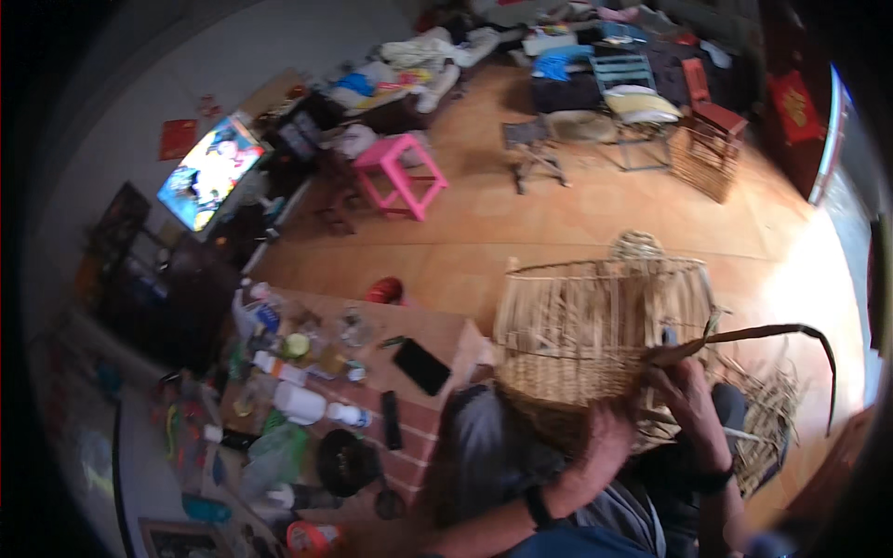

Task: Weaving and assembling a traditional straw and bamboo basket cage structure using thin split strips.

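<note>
Dial: clock directions run from the view's centre, 12 at the top edge.
Basket: woven basket (553, 330) at 4 o'clock, against the person's lap; tan vertical slats above, denser weave below.
Left hand: left hand (606, 439) between 4 and 5 o'clock, at the basket's lower near side; fingertips blurred, so whether they clench the weave or only rest on it, cannot tell.
Right hand: right hand (686, 395) at 4 o'clock, fingers bent and grasping the strip near the basket.
Strip: dark strip (763, 332) at 3 o'clock, extending right from the basket, free end hanging down.
Straw: loose straw (770, 409) at 4 o'clock, beside the right knee.
Bottles: white bottles (299, 404) at 8 o'clock on the table (437, 325); labels too blurred to read.
Phone: black phone (421, 366) between 6 and 7 o'clock, face dark.
Screen: lit screen (212, 174) at 10 o'clock; multicoloured picture, detail blurred.
Wall sign: red sign (178, 140) at 10 o'clock; markings illegible.
Door sign: red panel (796, 107) at 2 o'clock, gold figure centred; form indistinct.
</note>
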